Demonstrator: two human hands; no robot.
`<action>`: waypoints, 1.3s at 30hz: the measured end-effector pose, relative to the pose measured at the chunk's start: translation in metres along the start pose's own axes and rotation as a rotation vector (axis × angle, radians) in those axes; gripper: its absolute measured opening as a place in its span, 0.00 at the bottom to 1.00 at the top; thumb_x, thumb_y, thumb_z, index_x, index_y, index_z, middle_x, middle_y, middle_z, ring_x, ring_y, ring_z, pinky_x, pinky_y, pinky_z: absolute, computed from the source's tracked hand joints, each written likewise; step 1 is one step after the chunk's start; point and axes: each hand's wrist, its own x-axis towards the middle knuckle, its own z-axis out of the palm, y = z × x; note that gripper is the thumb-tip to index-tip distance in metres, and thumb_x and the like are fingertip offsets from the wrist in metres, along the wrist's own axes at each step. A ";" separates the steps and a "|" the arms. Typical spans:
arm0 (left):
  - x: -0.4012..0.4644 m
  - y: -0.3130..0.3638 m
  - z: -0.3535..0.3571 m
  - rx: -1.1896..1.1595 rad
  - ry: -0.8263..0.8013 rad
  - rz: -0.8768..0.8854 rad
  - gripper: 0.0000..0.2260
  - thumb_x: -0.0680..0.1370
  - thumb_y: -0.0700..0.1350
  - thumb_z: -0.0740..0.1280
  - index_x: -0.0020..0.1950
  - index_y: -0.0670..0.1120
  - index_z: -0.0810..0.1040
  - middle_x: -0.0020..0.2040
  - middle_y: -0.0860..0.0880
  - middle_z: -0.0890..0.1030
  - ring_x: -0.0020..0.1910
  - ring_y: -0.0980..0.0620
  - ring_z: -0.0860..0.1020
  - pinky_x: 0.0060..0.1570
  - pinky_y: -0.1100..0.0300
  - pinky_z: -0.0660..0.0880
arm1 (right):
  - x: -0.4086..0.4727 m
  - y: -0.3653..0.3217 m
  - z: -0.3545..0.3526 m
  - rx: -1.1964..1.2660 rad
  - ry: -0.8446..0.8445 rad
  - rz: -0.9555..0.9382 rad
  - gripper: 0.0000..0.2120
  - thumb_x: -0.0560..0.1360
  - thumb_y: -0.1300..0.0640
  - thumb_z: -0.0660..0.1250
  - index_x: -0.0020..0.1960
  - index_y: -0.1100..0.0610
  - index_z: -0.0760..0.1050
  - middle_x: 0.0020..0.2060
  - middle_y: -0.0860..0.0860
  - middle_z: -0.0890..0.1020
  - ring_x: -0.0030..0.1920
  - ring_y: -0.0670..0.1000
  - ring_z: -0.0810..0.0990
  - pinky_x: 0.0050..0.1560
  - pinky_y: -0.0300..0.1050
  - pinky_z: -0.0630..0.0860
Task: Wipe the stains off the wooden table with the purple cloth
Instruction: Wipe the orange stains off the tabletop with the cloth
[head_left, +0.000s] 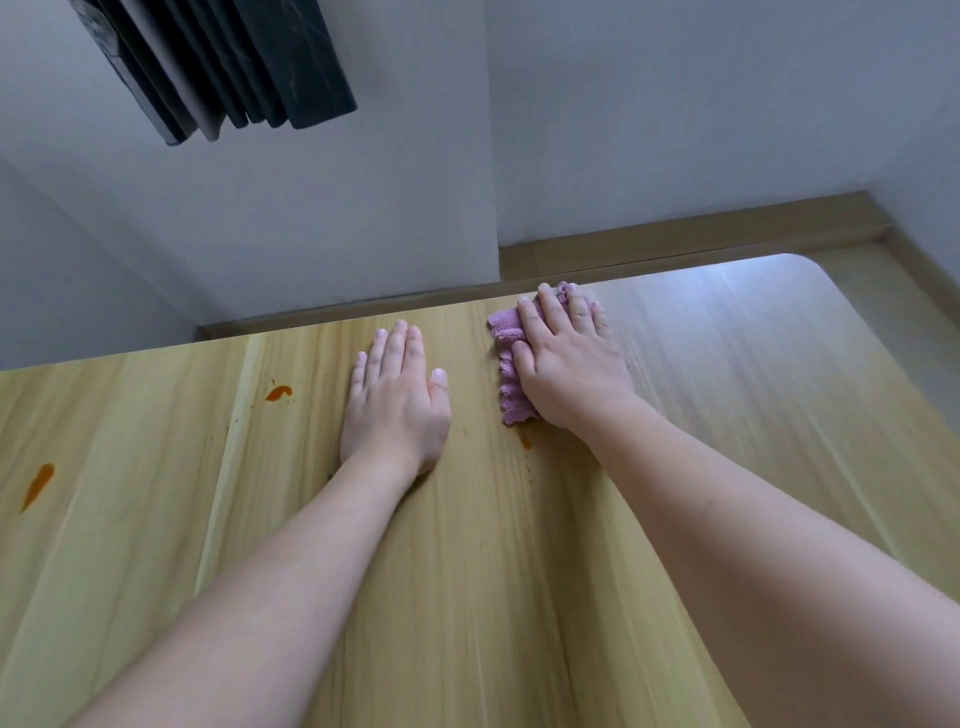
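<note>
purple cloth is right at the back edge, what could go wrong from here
The purple cloth under the right hand lies at the far edge of the table; a forward push might drop it behind. The left hand, flat on the wood, sits between cloth and the two orange stains, so it may block a leftward sweep.

Pale grey-white walls (675, 104) are meeting at a corner, with a light wooden skirting board (675, 228) running along their base above pale wood flooring (883, 291). A black marbled stone ledge (270, 57) is jutting out at upper left.
</note>
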 end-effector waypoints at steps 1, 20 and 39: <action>-0.001 0.000 0.000 -0.015 0.012 0.004 0.26 0.81 0.51 0.47 0.79 0.46 0.47 0.79 0.51 0.46 0.77 0.54 0.43 0.75 0.56 0.39 | 0.002 -0.003 0.000 0.000 -0.003 -0.001 0.28 0.81 0.44 0.41 0.79 0.51 0.47 0.79 0.52 0.47 0.77 0.55 0.41 0.76 0.56 0.41; -0.002 -0.005 0.006 -0.090 0.111 0.026 0.24 0.81 0.45 0.49 0.77 0.44 0.55 0.79 0.50 0.54 0.77 0.53 0.49 0.75 0.56 0.43 | 0.028 -0.013 0.000 0.069 -0.024 0.031 0.27 0.81 0.47 0.43 0.79 0.51 0.49 0.79 0.51 0.49 0.77 0.57 0.43 0.75 0.56 0.40; -0.007 0.002 -0.002 -0.066 0.089 0.011 0.24 0.80 0.43 0.49 0.77 0.42 0.56 0.78 0.47 0.55 0.77 0.51 0.51 0.75 0.56 0.44 | -0.139 0.003 0.001 0.075 -0.030 -0.088 0.27 0.81 0.44 0.43 0.79 0.49 0.51 0.78 0.48 0.51 0.78 0.52 0.42 0.75 0.55 0.42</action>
